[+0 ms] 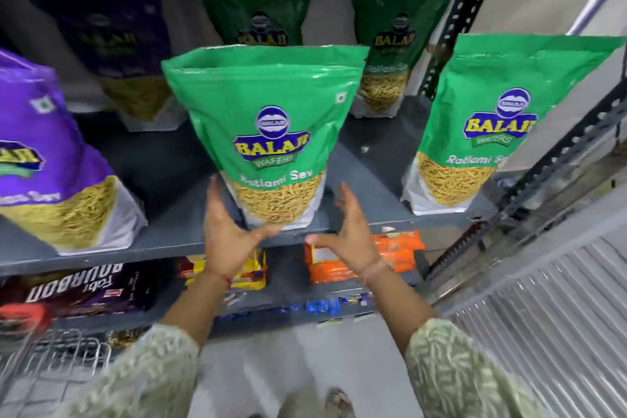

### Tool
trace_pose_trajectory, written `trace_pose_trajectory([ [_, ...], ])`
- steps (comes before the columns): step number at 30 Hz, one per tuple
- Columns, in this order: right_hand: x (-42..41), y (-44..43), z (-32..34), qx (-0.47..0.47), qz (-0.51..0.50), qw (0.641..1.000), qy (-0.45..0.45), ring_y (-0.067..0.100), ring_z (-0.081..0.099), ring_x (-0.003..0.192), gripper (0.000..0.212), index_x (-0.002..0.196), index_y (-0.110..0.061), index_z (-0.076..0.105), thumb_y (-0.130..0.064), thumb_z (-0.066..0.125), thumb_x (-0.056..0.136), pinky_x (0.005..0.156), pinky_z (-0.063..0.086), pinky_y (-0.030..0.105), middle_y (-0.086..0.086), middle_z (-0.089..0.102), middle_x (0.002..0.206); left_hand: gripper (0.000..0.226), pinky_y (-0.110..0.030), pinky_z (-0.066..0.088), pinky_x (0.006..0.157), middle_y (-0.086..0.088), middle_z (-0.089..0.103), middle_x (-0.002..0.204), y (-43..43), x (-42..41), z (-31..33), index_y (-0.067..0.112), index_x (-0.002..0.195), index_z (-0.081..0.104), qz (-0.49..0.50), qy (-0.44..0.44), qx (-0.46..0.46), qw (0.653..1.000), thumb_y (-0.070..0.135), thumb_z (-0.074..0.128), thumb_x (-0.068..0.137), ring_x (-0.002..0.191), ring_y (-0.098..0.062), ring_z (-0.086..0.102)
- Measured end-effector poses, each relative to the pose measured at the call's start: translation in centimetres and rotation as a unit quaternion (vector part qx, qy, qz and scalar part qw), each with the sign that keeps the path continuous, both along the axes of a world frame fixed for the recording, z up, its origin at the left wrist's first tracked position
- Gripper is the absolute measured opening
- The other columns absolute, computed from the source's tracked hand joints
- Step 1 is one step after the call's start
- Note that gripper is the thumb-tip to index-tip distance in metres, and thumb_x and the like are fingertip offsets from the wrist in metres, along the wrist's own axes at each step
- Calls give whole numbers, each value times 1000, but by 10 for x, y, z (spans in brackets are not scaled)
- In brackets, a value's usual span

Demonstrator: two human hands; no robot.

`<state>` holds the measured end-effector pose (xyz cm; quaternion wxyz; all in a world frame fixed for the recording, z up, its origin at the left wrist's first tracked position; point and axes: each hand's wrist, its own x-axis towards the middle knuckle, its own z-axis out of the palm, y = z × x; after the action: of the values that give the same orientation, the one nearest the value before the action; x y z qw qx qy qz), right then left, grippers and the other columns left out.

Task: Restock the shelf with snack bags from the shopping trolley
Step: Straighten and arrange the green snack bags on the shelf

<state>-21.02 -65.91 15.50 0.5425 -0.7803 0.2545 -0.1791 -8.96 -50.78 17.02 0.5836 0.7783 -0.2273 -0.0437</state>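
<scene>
A green Balaji Ratlami Sev bag (268, 132) stands upright at the front edge of the grey shelf (169, 241). My left hand (227, 234) is at the bag's lower left corner, fingers spread, thumb just under its base. My right hand (349, 231) hovers open a little right of the bag, not touching it. Another green bag (488, 122) stands to the right. Two more green bags (390, 44) stand at the back. A purple bag (51, 159) leans at the left. The wire trolley (57, 356) shows at the bottom left.
A dark purple bag (112, 44) stands at the back left. The shelf below holds orange packets (339, 265), yellow packets (251, 271) and dark Bourbon biscuit packs (78, 288). A perforated metal upright (451, 34) bounds the shelf at the right, beside a corrugated shutter (549, 316).
</scene>
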Motion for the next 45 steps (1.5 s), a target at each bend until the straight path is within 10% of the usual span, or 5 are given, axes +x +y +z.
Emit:
trace_pose_trajectory([
  [10, 43, 14, -10, -48, -45, 997, 33, 24, 54, 103, 65, 112, -3, 37, -7, 79, 63, 73, 38, 20, 10, 54, 108, 77, -37, 50, 92, -5, 63, 120, -2, 40, -26, 20, 116, 46, -128, 56, 105, 985, 29, 86, 51, 109, -20, 58],
  [14, 36, 22, -14, -29, -95, 994, -39, 26, 46, 122, 96, 124, -10, 34, -14, 88, 45, 104, 40, 43, 12, 48, 129, 77, -29, 46, 97, -3, 60, 125, 15, 40, -19, 17, 123, 45, -145, 64, 108, 981, 31, 83, 57, 116, -17, 55],
  [25, 58, 161, -21, -118, 41, 990, -72, 16, 33, 130, 71, 123, -22, 38, -42, 72, 64, 111, 27, 30, 7, 34, 136, 86, -39, 31, 95, -28, 50, 112, 183, 72, -16, -2, 117, 45, 312, -76, 61, 945, 53, 65, 54, 108, -33, 42],
  [38, 202, 225, -11, -28, 63, 997, 43, 21, 52, 96, 55, 99, -16, 38, -7, 78, 62, 65, 31, 19, 1, 51, 100, 106, -47, 15, 115, -9, 50, 138, 228, 164, -36, 12, 132, 38, 10, -10, 190, 982, 69, 50, 43, 130, -25, 40],
  [45, 185, 243, 5, 1, 12, 999, -39, 12, 44, 122, 80, 122, -21, 36, -5, 81, 58, 100, 39, 24, 5, 49, 130, 101, -39, 23, 115, -5, 50, 139, 239, 166, -40, 22, 138, 30, 10, 29, 105, 994, 63, 66, 54, 132, -22, 42],
])
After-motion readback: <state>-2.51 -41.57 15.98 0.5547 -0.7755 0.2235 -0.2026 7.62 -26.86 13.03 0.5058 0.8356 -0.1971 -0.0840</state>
